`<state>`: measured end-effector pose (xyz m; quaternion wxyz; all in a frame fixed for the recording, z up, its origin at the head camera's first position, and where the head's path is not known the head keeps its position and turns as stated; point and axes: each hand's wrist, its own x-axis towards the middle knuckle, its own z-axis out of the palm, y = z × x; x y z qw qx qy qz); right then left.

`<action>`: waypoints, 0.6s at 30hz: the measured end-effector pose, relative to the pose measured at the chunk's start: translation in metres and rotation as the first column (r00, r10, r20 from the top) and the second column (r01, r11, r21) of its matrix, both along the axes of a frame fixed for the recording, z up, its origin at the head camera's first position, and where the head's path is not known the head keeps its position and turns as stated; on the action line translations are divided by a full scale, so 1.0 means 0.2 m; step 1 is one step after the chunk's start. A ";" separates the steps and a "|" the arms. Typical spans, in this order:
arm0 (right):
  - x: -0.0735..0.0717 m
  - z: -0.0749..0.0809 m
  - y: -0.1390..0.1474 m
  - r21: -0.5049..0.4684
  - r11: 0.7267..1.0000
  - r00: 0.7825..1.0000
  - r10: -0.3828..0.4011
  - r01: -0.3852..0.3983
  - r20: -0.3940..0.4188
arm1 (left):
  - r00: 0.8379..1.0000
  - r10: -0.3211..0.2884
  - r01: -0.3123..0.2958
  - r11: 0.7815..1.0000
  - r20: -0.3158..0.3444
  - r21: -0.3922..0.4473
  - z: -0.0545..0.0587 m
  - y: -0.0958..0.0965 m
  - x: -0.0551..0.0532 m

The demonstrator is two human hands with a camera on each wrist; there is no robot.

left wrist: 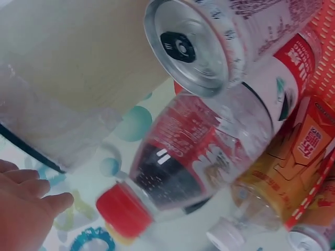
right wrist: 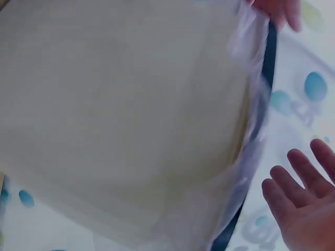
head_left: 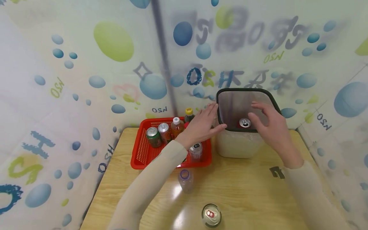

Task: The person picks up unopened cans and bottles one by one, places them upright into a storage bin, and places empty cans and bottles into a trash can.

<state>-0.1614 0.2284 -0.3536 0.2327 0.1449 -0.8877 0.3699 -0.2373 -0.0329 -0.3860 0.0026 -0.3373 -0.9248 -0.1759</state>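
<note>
My left hand [head_left: 201, 123], fingers extended, is at the left rim of a white bin [head_left: 240, 145] with a black rim and a clear liner. Over the bin's right side, my right hand [head_left: 271, 126] has its fingers spread and holds nothing. A drink can [head_left: 245, 123] shows inside the bin, close by the front rim, with its top facing up. Below my left wrist is a red basket [head_left: 136, 156] of drinks. The left wrist view shows a red-capped cola bottle [left wrist: 172, 162] and a silver-topped can [left wrist: 193, 47] there.
The basket also holds a green can [head_left: 153, 137], another can [head_left: 164, 132], a white-capped orange drink bottle [head_left: 176, 127] and a yellow-capped bottle [head_left: 188, 115]. In front stand an uncapped clear bottle [head_left: 186, 182] and a can [head_left: 211, 215] on the wooden table [head_left: 244, 188]. A patterned wall rises behind.
</note>
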 end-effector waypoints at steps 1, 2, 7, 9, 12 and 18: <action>0.02 -0.01 -0.01 -0.004 1.000 1.000 0.004 -0.004 -0.024 | 1.000 0.004 -0.004 1.000 -0.004 0.006 0.00 -0.02 0.01; 0.05 -0.01 -0.03 -0.009 1.000 0.999 0.006 -0.006 -0.048 | 1.000 0.008 -0.008 1.000 -0.013 0.012 0.00 -0.04 0.01; 0.12 -0.08 -0.11 -0.039 0.994 0.975 0.093 -0.103 -0.204 | 0.997 0.027 -0.022 0.996 -0.065 0.085 -0.02 -0.17 0.07; 0.15 -0.12 -0.13 -0.033 0.988 0.962 0.142 -0.154 -0.233 | 0.995 0.027 -0.014 0.991 -0.093 0.132 -0.04 -0.23 0.09; 0.19 -0.17 -0.17 -0.001 0.981 0.956 0.191 -0.196 -0.223 | 0.991 0.029 -0.002 0.981 -0.133 0.193 -0.08 -0.32 0.14; 0.22 -0.28 -0.28 0.041 0.964 0.950 0.267 -0.264 -0.164 | 0.980 0.072 -0.028 0.972 -0.187 0.232 -0.18 -0.53 0.23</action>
